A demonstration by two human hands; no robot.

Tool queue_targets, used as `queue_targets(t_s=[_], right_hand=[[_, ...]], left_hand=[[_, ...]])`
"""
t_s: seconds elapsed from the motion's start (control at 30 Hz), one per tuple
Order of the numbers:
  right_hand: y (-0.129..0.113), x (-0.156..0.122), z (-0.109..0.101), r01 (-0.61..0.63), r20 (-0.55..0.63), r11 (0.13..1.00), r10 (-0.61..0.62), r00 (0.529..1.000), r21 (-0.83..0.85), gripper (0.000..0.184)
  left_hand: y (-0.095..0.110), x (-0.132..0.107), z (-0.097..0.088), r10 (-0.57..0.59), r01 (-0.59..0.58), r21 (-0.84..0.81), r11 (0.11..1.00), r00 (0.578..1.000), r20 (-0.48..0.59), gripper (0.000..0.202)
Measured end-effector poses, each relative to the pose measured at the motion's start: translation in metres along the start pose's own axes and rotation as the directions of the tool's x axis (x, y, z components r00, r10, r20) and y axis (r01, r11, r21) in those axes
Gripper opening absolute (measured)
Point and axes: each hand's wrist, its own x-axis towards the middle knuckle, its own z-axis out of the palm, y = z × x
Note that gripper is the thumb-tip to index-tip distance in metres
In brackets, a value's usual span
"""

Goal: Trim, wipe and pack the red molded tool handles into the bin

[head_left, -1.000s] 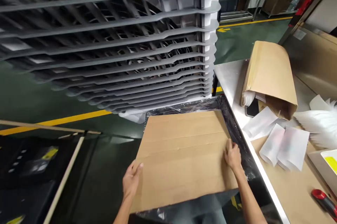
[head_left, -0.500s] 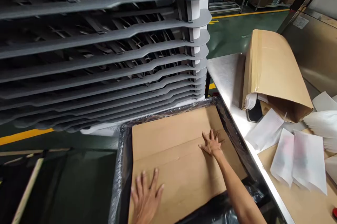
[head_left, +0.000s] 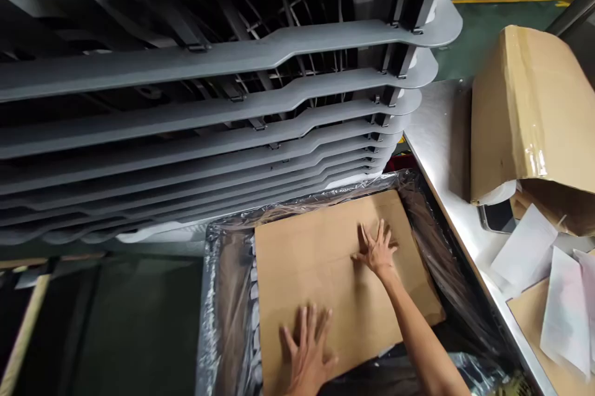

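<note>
A flat brown cardboard sheet [head_left: 320, 272] lies inside a large bin [head_left: 209, 303] lined with dark, shiny plastic film [head_left: 232, 284]. My left hand [head_left: 309, 352] rests on the sheet's near left part, fingers spread. Farther up and to the right, my right hand [head_left: 379, 250] presses on the same sheet with its fingers apart. Neither hand grips anything. Along the sheet's left edge shows a row of small pale pieces [head_left: 255, 315], partly covered, whose kind I cannot tell.
Tall stacked grey panels [head_left: 260, 108] rise just beyond the bin. At the right, a metal table [head_left: 441, 129] carries an open cardboard box [head_left: 548, 111], a phone [head_left: 497, 217] and translucent white sleeves [head_left: 564, 315]. A wooden bar [head_left: 28, 328] lies at lower left.
The cardboard sheet sits lower in the bin and looks flatter, its earlier creases fainter. More plastic lining shows around it. Both hands stay on it, and the camera view has come closer.
</note>
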Motion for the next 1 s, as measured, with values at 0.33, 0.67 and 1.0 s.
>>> queue_targets(t_s=[0.33, 0.67, 1.0], right_hand=[[-0.031, 0.04, -0.003, -0.005, 0.065, 1.0, 0.003, 0.998, 0.021, 0.115], [-0.03, 0.04, -0.015, -0.017, 0.123, 0.995, 0.004, 0.992, 0.103, 0.115], [0.029, -0.103, -0.071, 0.16, -0.058, 0.848, -0.152, 0.987, 0.505, 0.053]], left_hand=[[-0.023, 0.014, 0.016, 0.003, -0.005, 0.006, 1.0, 0.964, 0.266, 0.103], [-0.048, 0.026, 0.028, 0.193, -0.146, -0.175, 0.974, 0.937, 0.29, 0.117], [-0.01, 0.003, -0.074, 0.112, -0.069, -0.301, 0.951, 0.985, 0.13, 0.052]])
